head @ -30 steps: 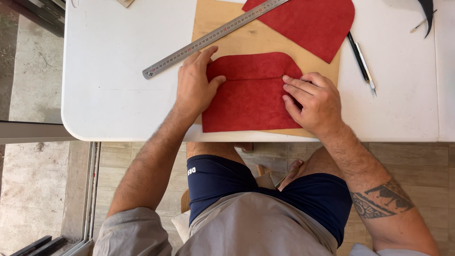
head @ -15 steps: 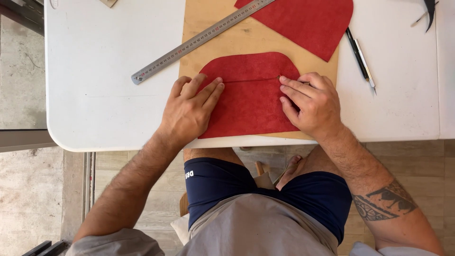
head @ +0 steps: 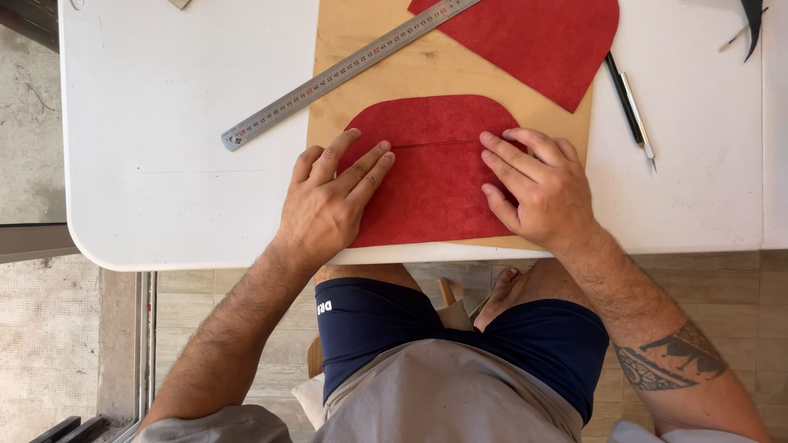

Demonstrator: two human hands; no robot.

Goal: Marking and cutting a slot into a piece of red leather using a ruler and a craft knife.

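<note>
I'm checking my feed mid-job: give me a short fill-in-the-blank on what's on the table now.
1. Both hands, left hand and right hand, press flat on the near ____ suede piece.
2. That piece lies on a tan ____ board.
3. The steel ruler lies diagonally, ____ from both hands.
4. The pen lies on the white table on the person's ____ side.

Missing words: red; cutting; apart; right

You sit at a white table [head: 164,197]; wood-plank floor [head: 722,295] below, perhaps concrete [head: 33,107] at left, daylight.
</note>
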